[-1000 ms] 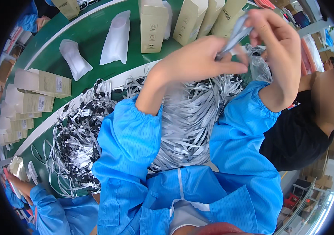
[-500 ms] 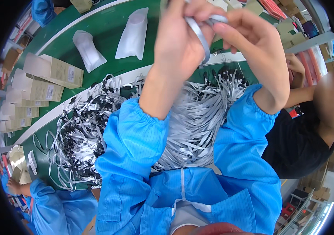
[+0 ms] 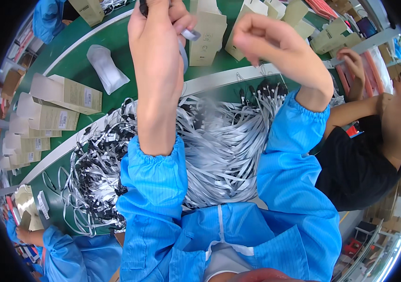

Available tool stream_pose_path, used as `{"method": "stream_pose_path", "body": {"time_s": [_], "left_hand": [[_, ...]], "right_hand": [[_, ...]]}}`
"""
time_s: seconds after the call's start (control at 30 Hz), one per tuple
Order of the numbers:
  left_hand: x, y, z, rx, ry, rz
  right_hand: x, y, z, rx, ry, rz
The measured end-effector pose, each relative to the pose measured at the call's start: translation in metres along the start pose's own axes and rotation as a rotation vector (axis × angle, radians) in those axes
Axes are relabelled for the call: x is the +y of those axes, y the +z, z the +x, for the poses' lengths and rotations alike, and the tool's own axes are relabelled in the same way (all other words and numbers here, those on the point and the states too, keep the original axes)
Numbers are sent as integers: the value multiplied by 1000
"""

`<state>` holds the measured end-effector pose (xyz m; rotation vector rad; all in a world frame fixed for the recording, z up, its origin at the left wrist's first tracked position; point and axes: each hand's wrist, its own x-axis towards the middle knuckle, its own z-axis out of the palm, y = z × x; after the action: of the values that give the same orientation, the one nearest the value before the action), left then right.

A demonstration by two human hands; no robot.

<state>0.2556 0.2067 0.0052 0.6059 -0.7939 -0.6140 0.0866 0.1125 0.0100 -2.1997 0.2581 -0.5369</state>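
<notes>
head view, left hand (image 3: 157, 35): fingers gripping a grey strap (image 3: 190, 35)
grey strap: in left hand, appears just left of a beige box (image 3: 209, 44)
right hand (image 3: 278, 42): fingers bent; cannot tell if closed
strap pile (image 3: 224, 160): on green table (image 3: 112, 35), between 2 blue sleeves (image 3: 156, 171)
white pouch (image 3: 107, 69): lying left of left hand

Tabletop (image 3: 83, 66): green, crossed by a white strip (image 3: 228, 76)
Floor (image 3: 353, 219): pale, with yellow line (image 3: 345, 216)
Light: bright tube (image 3: 399, 254) glowing at lower right
Rack (image 3: 366, 241): metal, near cardboard boxes (image 3: 391, 224)

Blue striped sleeves (image 3: 153, 207) (gathered cuffs (image 3: 157, 162)), white zip (image 3: 220, 217)
</notes>
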Motion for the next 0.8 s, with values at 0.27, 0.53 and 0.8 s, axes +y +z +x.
{"method": "stream_pose_path", "body": {"time_s": [0.27, 0.53, 0.8], "left_hand": [[4, -4, -5, -208, 165, -162], [-10, -11, -6, -522, -90, 590], [-7, -7, -5, -697, -68, 497]], "right_hand": [[-6, 24, 8, 22, -124, -9], [-5, -14, 2, 220, 14, 46], [-6, -4, 4, 444, -136, 215]]}}
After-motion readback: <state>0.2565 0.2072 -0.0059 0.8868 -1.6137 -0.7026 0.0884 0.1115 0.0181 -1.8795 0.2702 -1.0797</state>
